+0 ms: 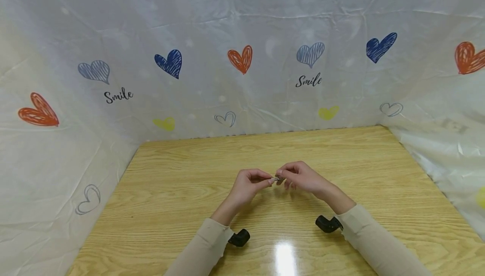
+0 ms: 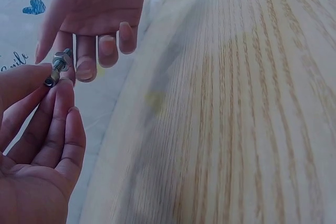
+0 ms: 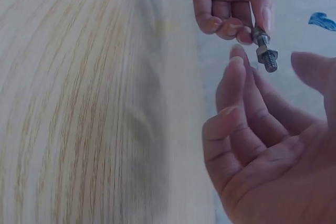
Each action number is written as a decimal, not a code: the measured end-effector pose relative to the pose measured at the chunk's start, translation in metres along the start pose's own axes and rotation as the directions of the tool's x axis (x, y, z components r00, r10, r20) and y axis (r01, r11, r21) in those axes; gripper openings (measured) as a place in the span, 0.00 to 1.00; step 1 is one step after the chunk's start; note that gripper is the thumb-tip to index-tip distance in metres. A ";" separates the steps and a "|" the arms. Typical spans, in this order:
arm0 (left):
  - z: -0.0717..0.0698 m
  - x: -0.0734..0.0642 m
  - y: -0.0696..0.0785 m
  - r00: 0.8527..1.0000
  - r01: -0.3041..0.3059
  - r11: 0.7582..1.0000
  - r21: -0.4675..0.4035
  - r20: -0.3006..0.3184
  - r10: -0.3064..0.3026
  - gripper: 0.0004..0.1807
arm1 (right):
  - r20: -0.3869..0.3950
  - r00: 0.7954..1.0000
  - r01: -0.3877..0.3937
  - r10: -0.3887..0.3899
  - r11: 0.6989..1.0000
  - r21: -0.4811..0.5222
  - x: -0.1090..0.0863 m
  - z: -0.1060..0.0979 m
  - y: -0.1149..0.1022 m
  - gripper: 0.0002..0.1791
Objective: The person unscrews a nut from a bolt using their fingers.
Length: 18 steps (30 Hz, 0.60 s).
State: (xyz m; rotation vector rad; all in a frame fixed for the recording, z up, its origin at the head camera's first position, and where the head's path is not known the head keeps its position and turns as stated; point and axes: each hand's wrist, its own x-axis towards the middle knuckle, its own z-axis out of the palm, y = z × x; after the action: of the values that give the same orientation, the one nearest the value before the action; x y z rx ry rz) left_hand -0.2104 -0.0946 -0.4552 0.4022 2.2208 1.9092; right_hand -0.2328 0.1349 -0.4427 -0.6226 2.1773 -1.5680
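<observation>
A small metal bolt (image 3: 270, 65) with a hex nut (image 3: 262, 51) threaded partway along its shank is held up above the table. My left hand (image 1: 247, 187) pinches the bolt's head end between thumb and fingers, and the threaded end points toward the other hand. Around that end is my right hand (image 1: 305, 179), its fingers loosely bent. In the right wrist view its thumb (image 3: 311, 74) stands apart from the nut. Whether its index finger touches the bolt is hard to tell.
Below both hands lies the wood-grain table (image 1: 170, 192). A white sheet (image 1: 265, 95) printed with hearts hangs behind it and along both sides. Black wrist mounts (image 1: 240, 238) stick out from the sleeves.
</observation>
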 end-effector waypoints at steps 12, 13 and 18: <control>0.001 0.000 0.002 1.000 0.001 1.000 0.028 0.002 -0.001 0.08 | 0.030 0.999 -0.030 0.030 0.999 0.018 -0.002 0.001 -0.004 0.22; 0.001 0.000 0.003 1.000 0.002 1.000 0.025 0.003 -0.002 0.08 | 0.030 0.999 -0.027 0.026 0.999 0.018 -0.002 0.001 -0.004 0.22; 0.002 -0.001 0.002 1.000 0.009 1.000 0.024 0.003 -0.009 0.08 | 0.029 1.000 -0.007 0.006 1.000 0.018 -0.001 -0.001 -0.002 0.18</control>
State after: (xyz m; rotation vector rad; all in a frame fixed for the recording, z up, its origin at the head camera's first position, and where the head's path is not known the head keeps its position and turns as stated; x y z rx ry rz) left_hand -0.2090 -0.0925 -0.4532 0.3984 2.2419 1.8780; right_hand -0.2320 0.1354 -0.4407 -0.6277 2.1398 -1.5644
